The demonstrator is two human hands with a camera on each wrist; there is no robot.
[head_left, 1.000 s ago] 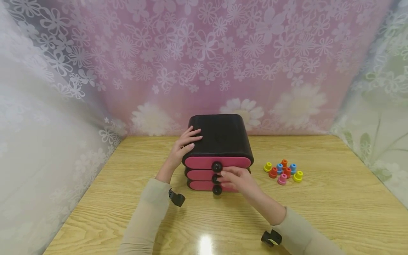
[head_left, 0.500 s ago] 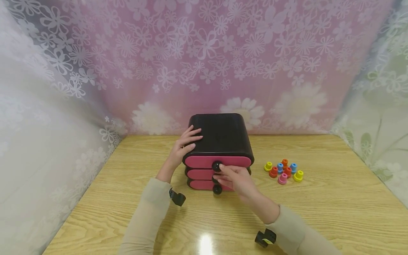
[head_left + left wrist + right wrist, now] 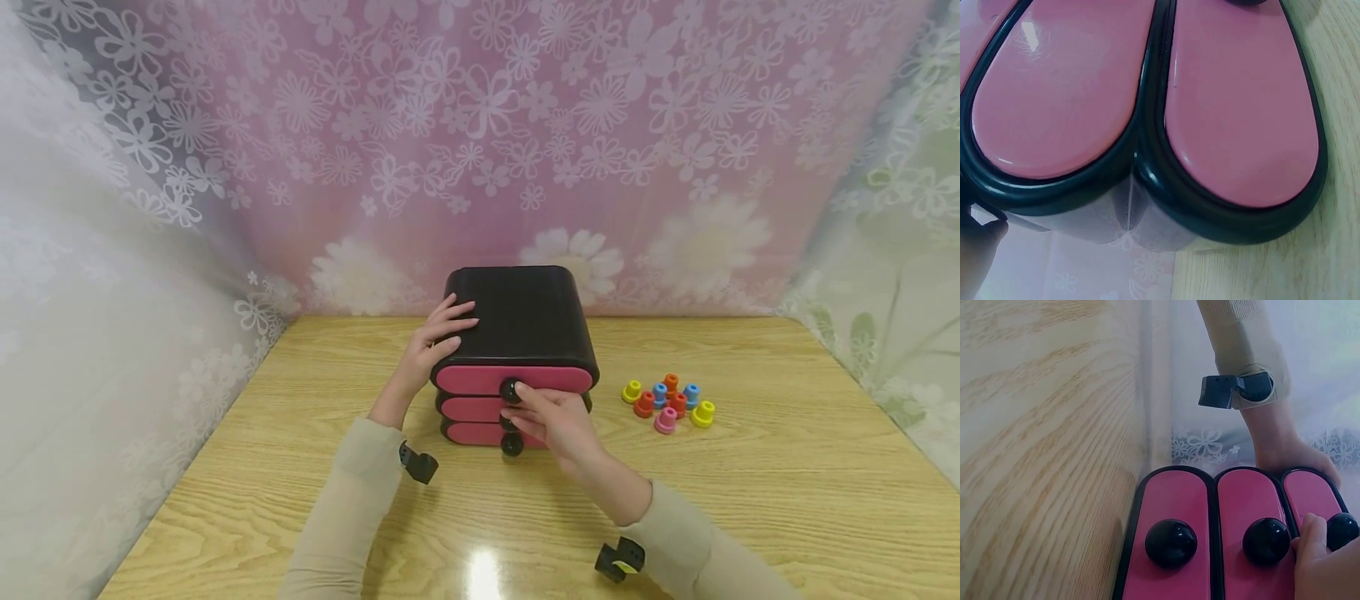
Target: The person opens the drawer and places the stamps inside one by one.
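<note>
1. Where the wooden table (image 3: 750, 500) comes nearest the person, the two sleeved forearms reach forward, each with a small black camera strapped at the wrist.
2. Next comes the right hand (image 3: 553, 419), fingers curled in front of the pink drawer fronts. The right wrist view shows what the head view hides: its fingertips (image 3: 1311, 530) sit between the middle knob (image 3: 1266, 540) and the top knob (image 3: 1343, 530), touching the top one. Whether they truly pinch it, I cannot tell.
3. The bottom knob (image 3: 1170, 542) stands free, apart from the hand.
4. All three drawers of the black drawer box (image 3: 517, 317) look pushed in, so their contents are hidden. The left wrist view shows only two rounded pink fronts (image 3: 1241, 106) close up, with their black rims.
5. The left hand (image 3: 438, 342) rests on the box's top left edge, fingers straight and flat, steadying it without gripping.
6. Right of the box, well apart from both hands, lies a cluster of small coloured pegs (image 3: 670, 402).
7. Behind everything hangs a flowered pink curtain (image 3: 480, 125).
</note>
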